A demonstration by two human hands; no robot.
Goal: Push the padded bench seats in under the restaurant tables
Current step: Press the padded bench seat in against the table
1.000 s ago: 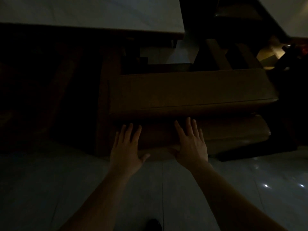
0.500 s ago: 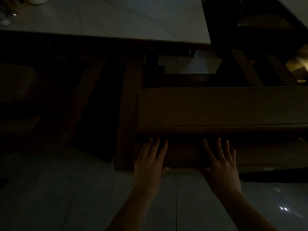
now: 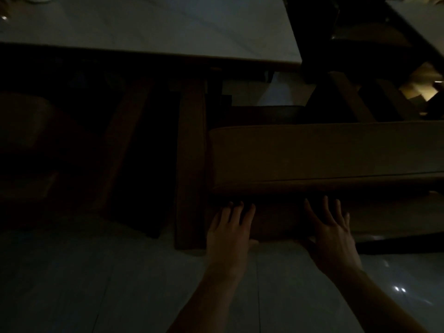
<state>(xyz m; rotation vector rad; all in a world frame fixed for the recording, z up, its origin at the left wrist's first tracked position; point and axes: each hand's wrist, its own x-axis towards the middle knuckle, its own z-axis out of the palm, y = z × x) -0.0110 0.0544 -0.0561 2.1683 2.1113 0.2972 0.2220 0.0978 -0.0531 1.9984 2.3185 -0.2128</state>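
Note:
The room is very dim. A brown padded bench seat (image 3: 324,152) lies across the centre right, its near side facing me, its far part just past the corner of a pale stone table top (image 3: 156,27). My left hand (image 3: 229,230) lies flat against the bench's lower front panel near its left end, fingers spread. My right hand (image 3: 332,233) presses flat on the same panel a little further right, fingers spread too. Neither hand grips anything. A wooden table leg (image 3: 191,164) stands just left of the bench end.
Another padded seat (image 3: 26,140) sits in deep shadow under the table at left. A second table (image 3: 418,18) edges in at the top right with dark chair frames (image 3: 348,97) beneath. Glossy pale floor tiles (image 3: 96,284) fill the foreground.
The bench has slid away from me toward the table while both flat hands stayed on its front panel. My view has shifted left, showing more of the table top.

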